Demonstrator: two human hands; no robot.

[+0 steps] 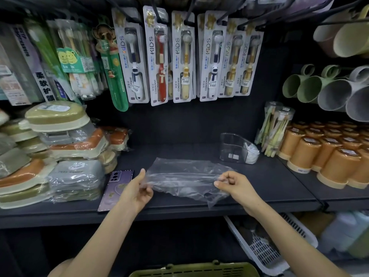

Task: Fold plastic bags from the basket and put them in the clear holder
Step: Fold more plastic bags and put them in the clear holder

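A clear plastic bag [183, 176] is stretched flat just above the dark shelf [279, 180]. My left hand [137, 190] pinches its left edge, and my right hand [233, 184] pinches its right edge. The clear holder [231, 146] stands at the back right of the shelf with a folded white bag [252, 152] in its right compartment. The rim of a green basket [199, 270] shows at the bottom edge, below my arms.
A purple phone [117, 184] lies on the shelf left of my left hand. Stacked soap boxes [60, 156] fill the left side, orange cups [329, 154] the right. Packaged toothbrushes [179, 56] hang above. A white basket [265, 242] sits on the lower right.
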